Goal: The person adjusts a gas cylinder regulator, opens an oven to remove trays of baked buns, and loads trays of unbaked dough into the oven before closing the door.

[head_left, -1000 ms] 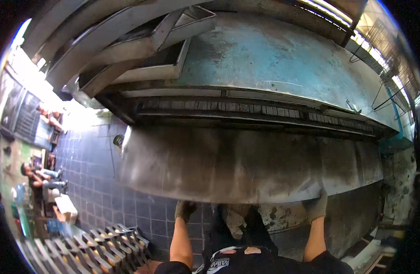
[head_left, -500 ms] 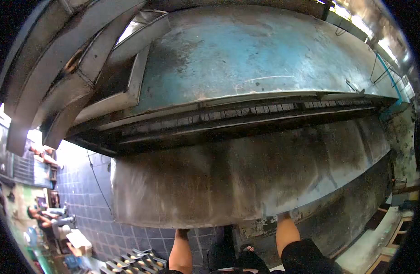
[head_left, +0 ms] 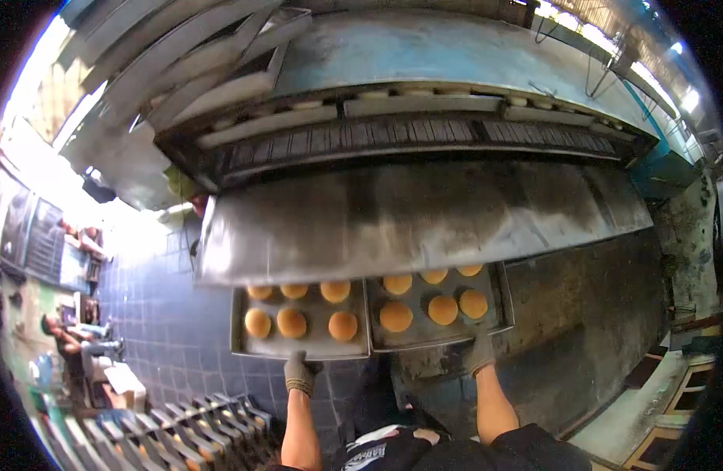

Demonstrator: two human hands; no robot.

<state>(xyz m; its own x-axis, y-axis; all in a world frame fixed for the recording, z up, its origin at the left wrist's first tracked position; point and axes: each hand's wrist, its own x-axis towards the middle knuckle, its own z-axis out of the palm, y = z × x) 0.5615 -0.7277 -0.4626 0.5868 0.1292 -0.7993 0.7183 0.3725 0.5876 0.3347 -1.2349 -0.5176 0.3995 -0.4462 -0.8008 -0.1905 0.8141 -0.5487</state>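
Observation:
Two metal trays of round golden buns, the left tray [head_left: 349, 346] and the right tray [head_left: 499, 290], stick out side by side from beneath a wide stained metal panel [head_left: 424, 212]. My left hand [head_left: 300, 372], in a grey-brown glove, is closed at the near edge of the left tray. My right hand [head_left: 479, 353], gloved too, grips the near edge of the right tray. The far parts of both trays are hidden under the panel. Above it lies a dark slatted opening [head_left: 377, 135] in the oven front.
Stacked metal trays [head_left: 212, 59] rise at the upper left on the blue oven top [head_left: 408, 55]. A rack of bread trays [head_left: 165, 432] stands at the lower left. A seated person [head_left: 75, 345] is far left on the tiled floor [head_left: 181, 322]. Wooden frames [head_left: 690, 388] lie lower right.
Both trays of buns have come into view below the panel. The panel's near edge sits higher in view, and my gloved hands, largely hidden half a second ago, now show at the trays.

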